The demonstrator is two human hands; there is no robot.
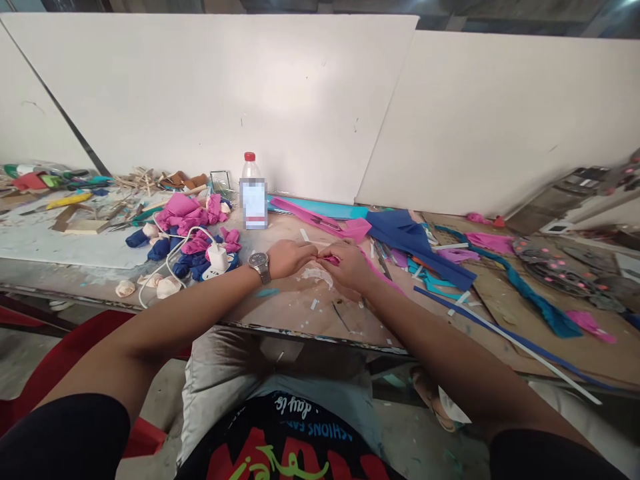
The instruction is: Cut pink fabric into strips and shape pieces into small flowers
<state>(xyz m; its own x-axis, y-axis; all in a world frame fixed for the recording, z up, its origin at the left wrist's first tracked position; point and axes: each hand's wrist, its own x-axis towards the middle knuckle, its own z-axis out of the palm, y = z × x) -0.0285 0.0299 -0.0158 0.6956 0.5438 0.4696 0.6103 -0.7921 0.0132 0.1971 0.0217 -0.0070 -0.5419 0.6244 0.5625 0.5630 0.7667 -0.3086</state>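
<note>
My left hand (pixel 293 258), with a metal watch on its wrist, is over the middle of the table, fingers drawn together. Its fingertips meet those of my right hand (pixel 351 267). A bright pink strip of thin cloth-like material (pixel 330 260) is pinched between them, and a pink length trails away to the right behind my right wrist. The fingers hide most of the piece in the grip. Just beyond my hands lies a wider flat pink strip (pixel 350 229). Dark blue material (pixel 405 233) rests to its right.
A red-capped bottle (pixel 250 167) stands behind my left hand. Pink rosette-like pieces (pixel 183 212), blue ones (pixel 159 249) and a white plug with a cable (pixel 217 257) lie left. Right are a teal strip (pixel 530 287) and a long white strip (pixel 525 347). White panels (pixel 225 87) rise behind.
</note>
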